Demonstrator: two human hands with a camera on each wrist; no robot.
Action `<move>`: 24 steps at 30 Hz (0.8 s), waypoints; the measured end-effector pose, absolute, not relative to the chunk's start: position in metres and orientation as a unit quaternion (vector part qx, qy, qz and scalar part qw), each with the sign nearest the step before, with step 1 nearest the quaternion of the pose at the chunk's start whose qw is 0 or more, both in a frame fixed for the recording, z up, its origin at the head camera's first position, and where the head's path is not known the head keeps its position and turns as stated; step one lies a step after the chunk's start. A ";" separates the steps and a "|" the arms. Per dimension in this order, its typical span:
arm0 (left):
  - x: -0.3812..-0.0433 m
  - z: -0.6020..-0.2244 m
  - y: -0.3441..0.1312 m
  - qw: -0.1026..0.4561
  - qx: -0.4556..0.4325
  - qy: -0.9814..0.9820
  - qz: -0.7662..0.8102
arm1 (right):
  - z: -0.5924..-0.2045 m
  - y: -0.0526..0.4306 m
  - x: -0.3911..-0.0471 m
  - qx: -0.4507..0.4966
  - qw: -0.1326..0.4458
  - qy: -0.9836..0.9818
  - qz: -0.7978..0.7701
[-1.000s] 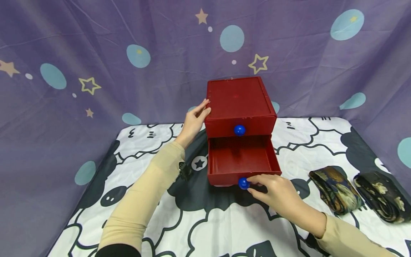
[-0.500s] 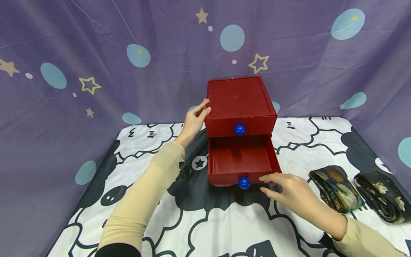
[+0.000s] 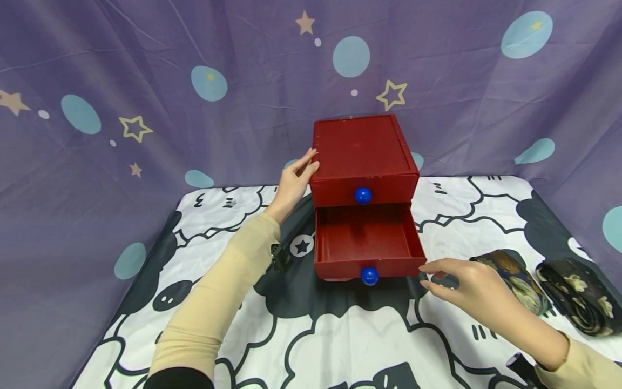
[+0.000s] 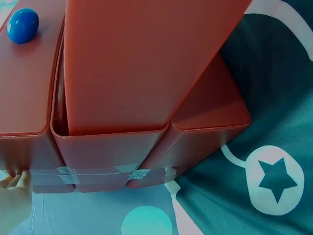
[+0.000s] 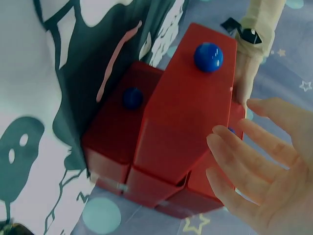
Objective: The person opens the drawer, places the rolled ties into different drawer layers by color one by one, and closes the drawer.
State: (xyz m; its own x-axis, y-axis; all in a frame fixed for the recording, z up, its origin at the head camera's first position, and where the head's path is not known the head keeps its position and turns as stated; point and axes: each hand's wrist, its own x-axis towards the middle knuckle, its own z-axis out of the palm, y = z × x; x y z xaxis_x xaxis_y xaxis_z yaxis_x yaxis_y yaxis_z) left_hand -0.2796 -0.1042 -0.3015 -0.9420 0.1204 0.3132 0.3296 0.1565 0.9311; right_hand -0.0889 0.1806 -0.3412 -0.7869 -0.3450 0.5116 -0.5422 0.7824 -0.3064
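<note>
Purple curtain (image 3: pixel 272 48) behind, sheep-print cloth (image 3: pixel 340 346) under the red cabinet (image 3: pixel 362 146); middle drawer (image 3: pixel 398 268) out. Your left hand (image 3: pixel 292 183), fingers straight, rests on the cabinet's side, likely bracing it. Your right hand (image 3: pixel 473 286), loosely spread, empty, just beside the drawer's corner.

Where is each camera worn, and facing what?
Head: on the head, facing forward and down at the red drawer unit; left hand, right hand, sleeves show.
Left wrist: worn there, facing the open drawer; left hand, lower left.
Right wrist: worn there, facing the unit; right hand near, left hand beyond.
Head and right wrist share both hands.
</note>
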 end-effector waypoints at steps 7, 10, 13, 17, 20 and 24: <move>-0.280 -0.302 -0.104 0.085 -0.146 -0.759 -0.628 | -0.342 0.199 -0.088 0.216 0.210 -0.928 0.221; -0.280 -0.302 -0.104 0.085 -0.146 -0.760 -0.628 | -0.342 0.207 -0.089 0.199 0.195 -0.937 0.210; -0.280 -0.302 -0.104 0.081 -0.148 -0.759 -0.629 | -0.342 0.214 -0.090 0.191 0.188 -0.943 0.200; -0.279 -0.302 -0.104 0.082 -0.149 -0.758 -0.630 | -0.343 0.224 -0.092 0.172 0.160 -0.953 0.193; -0.279 -0.302 -0.104 0.083 -0.149 -0.757 -0.630 | -0.344 0.231 -0.093 0.157 0.134 -0.961 0.185; -0.279 -0.302 -0.105 0.081 -0.147 -0.759 -0.629 | -0.347 0.242 -0.095 0.146 0.125 -0.966 0.170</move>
State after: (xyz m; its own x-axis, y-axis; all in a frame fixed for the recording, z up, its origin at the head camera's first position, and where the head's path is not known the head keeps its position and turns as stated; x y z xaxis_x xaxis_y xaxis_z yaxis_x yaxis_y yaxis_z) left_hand -0.2792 -0.1048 -0.3020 -0.9434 0.1210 0.3089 0.3259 0.1646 0.9309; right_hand -0.0946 0.2415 -0.3473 -0.9262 -0.2391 0.2916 -0.3243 0.8996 -0.2925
